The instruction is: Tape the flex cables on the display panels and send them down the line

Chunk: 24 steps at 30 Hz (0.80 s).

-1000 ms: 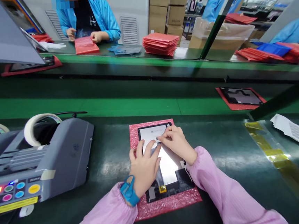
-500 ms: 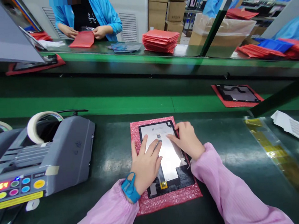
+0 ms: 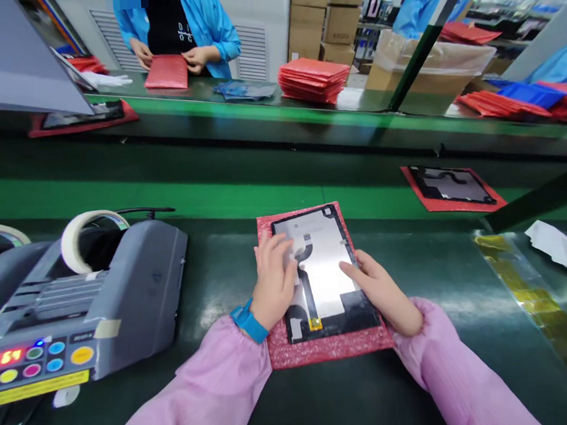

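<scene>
A tablet screen [image 3: 326,271], its silvery back facing up with a black border and a dark flex cable, lies on a red bubble-wrap bag [image 3: 325,353]. Orange tape [image 3: 315,323] shows at the cable's lower end. My left hand [image 3: 274,283] rests over the screen's left edge, fingers stretched out and holding nothing. Along the right edge, my right hand [image 3: 382,293] grips the screen and bag, thumb on top and the other fingers at the side, partly hidden beneath.
A grey tape dispenser [image 3: 135,285] stands at the left. Another screen on a red bag [image 3: 454,184] lies at the back right, near white papers [image 3: 565,251]. Yellow tape [image 3: 501,263] crosses the right side. Beyond the green ledge, a co-worker [image 3: 183,36] handles a red bag [image 3: 166,72].
My right hand has slid from the screen's upper right down to its right edge and now grips it. The screen and bag have shifted away from me. My left hand has moved to the left edge.
</scene>
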Available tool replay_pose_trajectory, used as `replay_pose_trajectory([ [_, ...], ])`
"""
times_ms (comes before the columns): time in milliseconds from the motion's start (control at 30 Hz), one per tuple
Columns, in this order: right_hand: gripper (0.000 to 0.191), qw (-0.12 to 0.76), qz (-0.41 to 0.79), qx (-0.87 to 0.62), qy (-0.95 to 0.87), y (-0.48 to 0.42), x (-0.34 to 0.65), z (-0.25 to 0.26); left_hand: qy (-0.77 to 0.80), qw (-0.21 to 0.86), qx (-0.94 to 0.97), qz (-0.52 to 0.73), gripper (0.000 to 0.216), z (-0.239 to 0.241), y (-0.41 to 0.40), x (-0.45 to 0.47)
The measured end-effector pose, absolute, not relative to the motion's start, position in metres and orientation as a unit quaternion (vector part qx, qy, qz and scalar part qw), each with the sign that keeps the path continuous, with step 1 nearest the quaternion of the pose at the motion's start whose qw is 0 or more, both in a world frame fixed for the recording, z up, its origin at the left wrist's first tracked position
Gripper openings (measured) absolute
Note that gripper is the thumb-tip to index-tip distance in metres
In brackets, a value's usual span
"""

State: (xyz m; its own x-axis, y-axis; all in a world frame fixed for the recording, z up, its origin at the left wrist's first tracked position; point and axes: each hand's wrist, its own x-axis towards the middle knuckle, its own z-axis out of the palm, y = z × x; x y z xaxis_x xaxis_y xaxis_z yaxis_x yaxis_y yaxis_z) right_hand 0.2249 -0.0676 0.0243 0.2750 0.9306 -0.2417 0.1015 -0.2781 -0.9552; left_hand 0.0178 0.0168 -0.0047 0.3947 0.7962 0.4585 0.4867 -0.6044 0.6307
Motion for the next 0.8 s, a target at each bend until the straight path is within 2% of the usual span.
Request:
replay_pose_trajectory([
  [200,0.044,0.507,0.398,-0.623,-0.443,0.031,0.244,0.022,0.480,0.169,0.705,0.494,0.033,-0.009,0.047,-0.001],
  [400,0.050,0.520,0.288,-0.644,-0.482,0.151,0.256,0.014,0.494,0.162,0.695,0.497,0.024,-0.009,0.046,0.001],
  [600,0.043,0.444,0.159,-0.726,-0.500,0.199,0.274,0.013,0.502,0.163,0.699,0.483,0.020,-0.011,0.050,-0.002],
  [800,0.048,0.297,-0.019,-0.849,-0.437,0.141,0.340,0.024,0.485,0.196,0.706,0.477,0.018,-0.009,0.055,-0.008],
])
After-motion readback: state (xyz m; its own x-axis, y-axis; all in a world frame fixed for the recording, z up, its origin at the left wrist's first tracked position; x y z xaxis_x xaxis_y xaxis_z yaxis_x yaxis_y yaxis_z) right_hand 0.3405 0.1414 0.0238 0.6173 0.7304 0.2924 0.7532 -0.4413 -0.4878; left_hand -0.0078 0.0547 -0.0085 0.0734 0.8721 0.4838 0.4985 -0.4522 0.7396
